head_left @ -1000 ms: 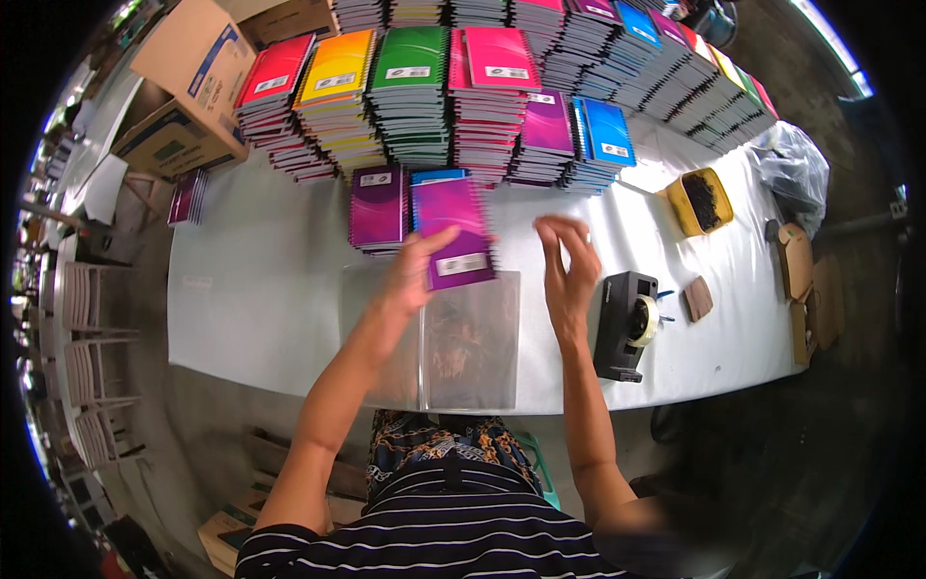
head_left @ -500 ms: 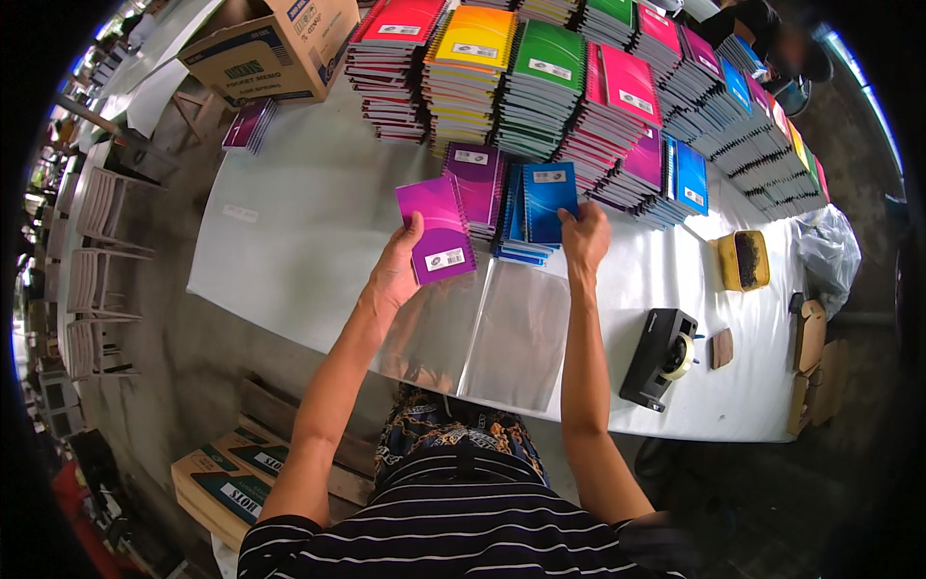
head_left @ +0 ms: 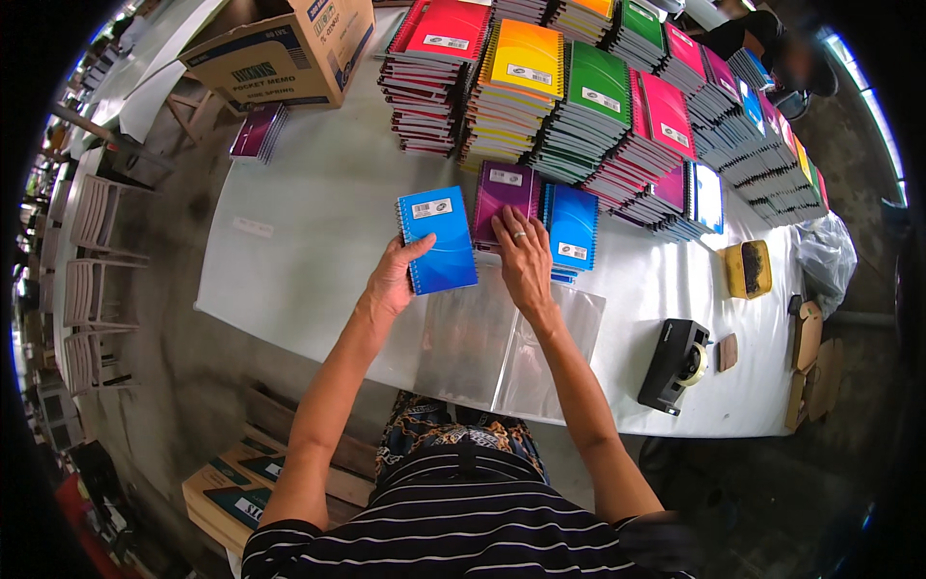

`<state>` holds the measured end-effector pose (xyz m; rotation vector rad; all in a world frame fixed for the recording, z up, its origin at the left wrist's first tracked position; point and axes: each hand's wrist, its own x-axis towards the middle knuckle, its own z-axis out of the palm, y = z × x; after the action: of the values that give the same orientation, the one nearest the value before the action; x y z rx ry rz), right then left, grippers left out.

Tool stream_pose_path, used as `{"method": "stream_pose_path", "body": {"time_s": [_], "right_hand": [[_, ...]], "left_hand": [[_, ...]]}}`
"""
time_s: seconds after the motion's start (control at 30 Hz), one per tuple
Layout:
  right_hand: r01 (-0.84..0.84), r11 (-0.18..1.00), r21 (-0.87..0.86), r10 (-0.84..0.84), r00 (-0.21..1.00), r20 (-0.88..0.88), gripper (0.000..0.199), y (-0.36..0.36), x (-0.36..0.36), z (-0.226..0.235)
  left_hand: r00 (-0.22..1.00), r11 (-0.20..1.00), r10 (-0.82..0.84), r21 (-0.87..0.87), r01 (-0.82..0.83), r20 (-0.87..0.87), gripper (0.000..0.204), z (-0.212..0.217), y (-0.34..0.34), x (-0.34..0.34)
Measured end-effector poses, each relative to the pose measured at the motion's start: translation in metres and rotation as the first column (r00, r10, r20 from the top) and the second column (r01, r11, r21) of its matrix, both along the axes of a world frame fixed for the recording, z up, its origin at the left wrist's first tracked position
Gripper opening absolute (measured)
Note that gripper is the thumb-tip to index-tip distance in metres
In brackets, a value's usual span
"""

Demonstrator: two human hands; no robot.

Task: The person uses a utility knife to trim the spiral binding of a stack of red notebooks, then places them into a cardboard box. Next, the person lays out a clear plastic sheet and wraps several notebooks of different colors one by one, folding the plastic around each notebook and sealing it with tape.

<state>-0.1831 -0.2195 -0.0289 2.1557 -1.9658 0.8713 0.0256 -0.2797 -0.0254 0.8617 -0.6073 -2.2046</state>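
Note:
My left hand (head_left: 391, 275) grips a blue spiral notebook (head_left: 439, 236), its thumb across the cover near the coil; whether other notebooks lie beneath it is hidden. My right hand (head_left: 528, 265), with a ring on one finger, rests its outstretched fingers on a dark purple notebook (head_left: 502, 193), top of a low pile. Just right of that hand sits a low pile of blue notebooks (head_left: 571, 227). In front of the piles, clear plastic sheets (head_left: 468, 338) lie flat near the table's edge.
Tall stacks of coloured notebooks (head_left: 521, 63) fill the far side. A cardboard box (head_left: 280, 58) and a small purple stack (head_left: 258, 133) stand far left. On the right are a black tape dispenser (head_left: 670, 367), a yellow tub (head_left: 748, 270) and a plastic bag (head_left: 828, 253).
The left hand now shows a blue notebook on top where a purple one was. My right hand has let go of the blue notebook and moved left onto the purple pile.

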Motion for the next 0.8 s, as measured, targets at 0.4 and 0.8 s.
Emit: {"method": "stream_pose_path", "body": {"time_s": [0.4, 0.8], "right_hand": [[-0.697, 0.712, -0.09, 0.576, 0.506, 0.642, 0.023, -0.026, -0.061, 0.151], [0.277, 0.943, -0.186, -0.289, 0.956, -0.041, 0.036, -0.044, -0.164, 0.144]], "left_hand": [[0.941, 0.943, -0.322, 0.052, 0.329, -0.108, 0.092, 0.002, -0.016, 0.006], [0.93, 0.94, -0.329, 0.035, 0.339, -0.164, 0.055, 0.068, 0.009, -0.094]]}}
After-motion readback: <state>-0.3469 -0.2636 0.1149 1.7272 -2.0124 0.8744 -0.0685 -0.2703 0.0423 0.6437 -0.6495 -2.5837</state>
